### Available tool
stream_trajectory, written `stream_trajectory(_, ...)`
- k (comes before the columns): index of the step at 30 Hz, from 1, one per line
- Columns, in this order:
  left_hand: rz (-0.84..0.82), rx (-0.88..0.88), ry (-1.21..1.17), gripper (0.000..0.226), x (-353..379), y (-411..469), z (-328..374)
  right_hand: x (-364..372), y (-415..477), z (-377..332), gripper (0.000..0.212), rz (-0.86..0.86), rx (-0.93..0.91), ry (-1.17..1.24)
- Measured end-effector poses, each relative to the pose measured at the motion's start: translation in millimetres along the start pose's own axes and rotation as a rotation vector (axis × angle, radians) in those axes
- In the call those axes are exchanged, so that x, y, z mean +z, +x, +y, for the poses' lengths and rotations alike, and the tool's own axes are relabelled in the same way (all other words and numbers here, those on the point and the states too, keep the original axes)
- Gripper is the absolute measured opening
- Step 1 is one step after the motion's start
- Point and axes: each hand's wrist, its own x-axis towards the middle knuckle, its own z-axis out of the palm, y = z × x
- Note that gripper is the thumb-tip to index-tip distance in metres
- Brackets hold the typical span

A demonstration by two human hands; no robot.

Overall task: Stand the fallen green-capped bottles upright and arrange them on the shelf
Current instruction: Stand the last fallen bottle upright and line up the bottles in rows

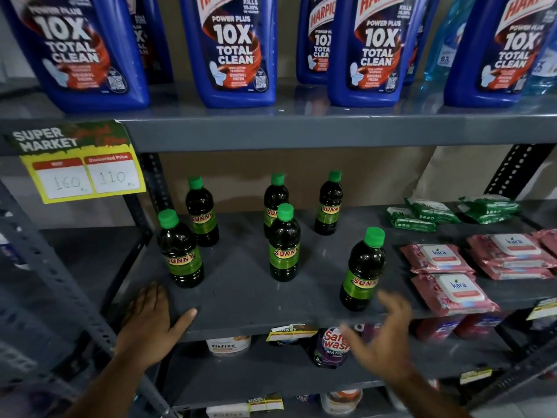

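The left hand (150, 324) lies flat on the front edge of the grey shelf (241, 300), near its front left corner, fingers spread and thumb pointing along the edge; it holds nothing. The right hand (381, 336) hangs just in front of the same edge, further right, open with its fingers loosely curled, blurred, and empty.

Six dark bottles with green caps stand upright on the shelf. Nearest the front edge, just above the right hand, is the front right bottle (363, 271), leaning slightly in this wide view. The front left bottle (180, 251) stands close to the left hand, by the shelf's left edge. The middle bottle (284, 244) stands between them, a little further in. Behind these, toward the back edge, are the back left bottle (202, 214), a bottle (275, 197) partly hidden by the middle one, and the back right bottle (329, 205).

Pink wipe packs (446, 276) fill the right side, with green packs (428, 217) behind them. Blue cleaner bottles (235, 52) line the shelf above, where a yellow price tag (81, 167) hangs.
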Motion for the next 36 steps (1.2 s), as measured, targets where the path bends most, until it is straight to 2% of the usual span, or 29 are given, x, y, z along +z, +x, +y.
stream_trajectory(2, 0.01, 0.004, 0.004, 0.123, 0, 1, -1, 21, -22, -20, 0.069, -0.109, -0.164, 0.004)
stream_trajectory(4, 0.013, 0.014, -0.012, 0.122, 0, 2, -2, 46, -10, -42, 0.061, -0.212, -0.239, 0.118)
stream_trajectory(5, 0.008, 0.013, -0.023, 0.122, 0, 1, -2, 59, 5, -52, 0.063, -0.22, -0.201, 0.182)
stream_trajectory(7, 0.002, 0.005, -0.02, 0.123, -1, 0, -2, 81, 44, -68, 0.082, -0.236, 0.025, 0.303)
stream_trajectory(9, -0.005, 0.007, -0.003, 0.125, -1, 1, -2, 97, 83, -70, 0.105, -0.347, 0.248, 0.345)
stream_trajectory(10, -0.008, 0.01, -0.006, 0.125, -1, 1, -1, 101, 97, -67, 0.112, -0.404, 0.293, 0.339)
stream_trajectory(11, -0.007, 0.011, -0.017, 0.124, -1, 0, -2, 105, 108, -64, 0.114, -0.448, 0.303, 0.345)
stream_trajectory(13, -0.009, 0.017, -0.038, 0.122, -1, 0, -1, 111, 120, -59, 0.103, -0.51, 0.297, 0.356)
stream_trajectory(15, -0.013, 0.017, -0.047, 0.12, -3, -1, -1, 116, 122, -57, 0.085, -0.521, 0.294, 0.305)
stream_trajectory(17, -0.002, 0.019, -0.039, 0.118, -4, -1, 0, 118, 119, -56, 0.076, -0.5, 0.29, 0.281)
stream_trajectory(23, 0.05, 0.018, -0.058, 0.095, -2, -2, -2, 108, 83, -58, 0.069, -0.483, 0.26, 0.308)
stream_trajectory(28, 0.013, -0.001, -0.047, 0.071, 2, 1, -2, 97, 58, -56, 0.066, -0.478, 0.249, 0.306)
stream_trajectory(36, 0.017, 0.008, -0.013, 0.07, 1, -1, -1, 89, 49, -65, 0.07, -0.445, 0.229, 0.319)
